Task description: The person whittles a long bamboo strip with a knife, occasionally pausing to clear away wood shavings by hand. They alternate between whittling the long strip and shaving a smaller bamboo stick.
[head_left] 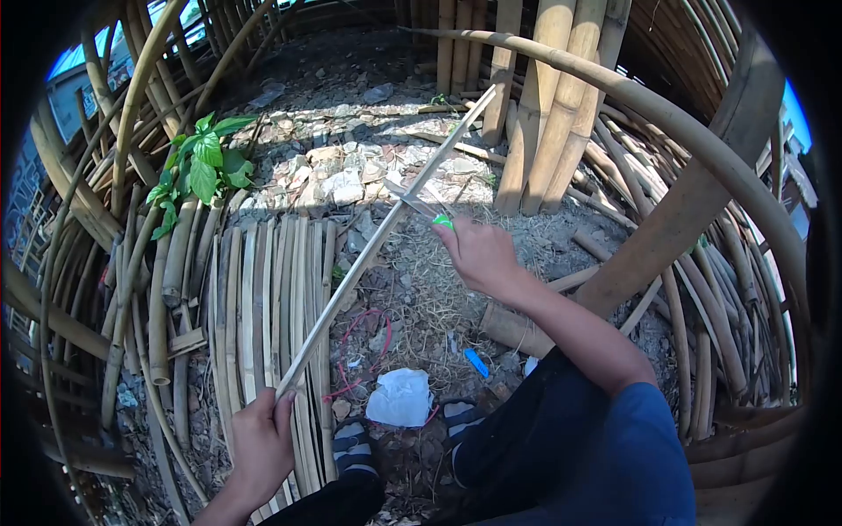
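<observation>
- Leafy plant [206, 162]: stands among the poles at the far left, clear of both hands.
- Split bamboo strips [263, 280]: laid side by side, roughly lengthwise, an arrangement that probably keeps them orderly and within easy reach.
- Left hand [261, 443]: closed around the near end of a long strip [351, 276], thumb along it, seemingly to anchor that end.
- The strip itself: slants up and away from the left hand, across the ground in front of the person, its far end free; this likely leaves its length accessible to the blade.
- Red string [387, 337] and white sheet [400, 397]: on the ground near the feet, below the raised strip.
- Knife [442, 221]: its blade crosses the strip beyond the middle, angled to it, perhaps so that the edge can bear on the wood.
- Right hand [485, 254]: clenched round the green handle, probably for firm control; the exact finger placement underneath cannot be told.
- Thick poles [570, 105]: upright beyond the right hand, apart from the strip.
</observation>
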Available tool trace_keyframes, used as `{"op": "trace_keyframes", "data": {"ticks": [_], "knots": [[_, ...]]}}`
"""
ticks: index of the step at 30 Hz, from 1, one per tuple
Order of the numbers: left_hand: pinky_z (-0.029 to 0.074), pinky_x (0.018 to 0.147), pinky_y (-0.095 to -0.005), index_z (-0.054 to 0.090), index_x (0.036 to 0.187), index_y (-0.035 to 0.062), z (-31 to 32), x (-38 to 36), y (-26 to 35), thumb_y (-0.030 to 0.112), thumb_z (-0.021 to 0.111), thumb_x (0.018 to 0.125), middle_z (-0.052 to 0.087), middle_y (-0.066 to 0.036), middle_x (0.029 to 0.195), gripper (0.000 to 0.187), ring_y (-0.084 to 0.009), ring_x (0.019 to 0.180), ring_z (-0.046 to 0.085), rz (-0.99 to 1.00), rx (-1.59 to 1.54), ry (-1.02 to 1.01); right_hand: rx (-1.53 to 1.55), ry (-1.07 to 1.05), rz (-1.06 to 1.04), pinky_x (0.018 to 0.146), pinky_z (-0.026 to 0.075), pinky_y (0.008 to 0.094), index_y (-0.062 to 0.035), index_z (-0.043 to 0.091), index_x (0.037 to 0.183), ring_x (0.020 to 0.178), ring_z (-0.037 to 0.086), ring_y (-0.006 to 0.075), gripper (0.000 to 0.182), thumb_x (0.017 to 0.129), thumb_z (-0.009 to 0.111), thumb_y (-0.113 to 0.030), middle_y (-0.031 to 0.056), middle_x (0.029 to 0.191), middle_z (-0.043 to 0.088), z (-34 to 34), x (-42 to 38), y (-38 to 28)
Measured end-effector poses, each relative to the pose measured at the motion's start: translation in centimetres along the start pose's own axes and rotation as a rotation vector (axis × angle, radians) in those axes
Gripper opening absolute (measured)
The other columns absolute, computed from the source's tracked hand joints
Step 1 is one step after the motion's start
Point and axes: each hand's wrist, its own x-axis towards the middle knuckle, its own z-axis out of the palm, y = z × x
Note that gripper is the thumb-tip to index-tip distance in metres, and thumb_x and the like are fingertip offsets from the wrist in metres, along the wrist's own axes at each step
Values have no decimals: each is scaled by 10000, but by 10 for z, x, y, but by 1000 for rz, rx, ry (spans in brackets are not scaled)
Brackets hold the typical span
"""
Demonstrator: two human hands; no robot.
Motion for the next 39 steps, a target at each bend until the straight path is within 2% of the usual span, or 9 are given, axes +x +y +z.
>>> {"op": "trace_keyframes", "data": {"ticks": [6,7,23,26,28,30,32,35,39], "knots": [[349,465,-433,482,725,-53,0,1,2,55,617,963,483,-229,572,295,-375,462,478,24,38,24,217,-16,-299,484,520,476,-17,602,845,544,660,360,512,1049,428,-453,149,582,625,-21,-21,-40],[349,465,-433,482,725,-53,1,-1,1,55,617,963,483,-229,572,295,-375,462,478,20,38,16,113,-248,226,508,533,485,1,618,874,567,671,376,550,1049,404,-474,169,609,642,-12,3,-17],[364,477,-451,476,760,-47,3,0,-2,46,600,963,500,-228,584,256,-398,489,510,28,51,-27,149,-194,110,629,471,552,13,542,909,624,606,470,436,1054,434,-384,244,622,594,-8,6,-11],[292,433,-368,468,726,-40,7,0,-5,74,580,995,404,-163,501,313,-158,421,361,106,33,39,182,-79,94,629,464,544,5,553,888,641,607,468,471,1060,401,-406,247,644,597,-2,4,-10],[365,479,-457,472,755,-40,3,-1,0,54,597,970,504,-226,586,266,-397,494,519,51,45,-25,152,-158,163,624,461,541,5,557,878,639,605,469,471,1060,402,-401,246,648,599,-10,9,-15],[364,479,-458,471,755,-39,4,0,1,54,597,971,504,-226,585,267,-396,493,519,53,53,-29,117,-233,233,620,459,537,5,560,868,636,603,470,472,1060,402,-397,245,652,602,-9,13,-12],[364,479,-459,470,754,-38,5,0,1,55,598,971,503,-225,585,269,-394,492,519,52,57,-30,1035,-457,686,617,492,522,0,588,863,684,660,418,490,1051,410,-415,247,702,653,4,14,-3],[361,477,-459,471,751,-37,7,-1,-1,58,601,971,502,-223,580,273,-390,487,518,51,67,-39,181,-242,256,589,506,498,-19,588,812,644,677,376,513,1039,435,-452,225,692,666,7,2,-6],[361,474,-457,472,749,-34,8,-3,-4,65,601,974,498,-218,572,278,-389,482,516,69,62,-41,-19,-188,148,544,518,481,-31,591,781,590,681,350,509,1029,462,-456,191,653,662,10,-2,-4]]}}
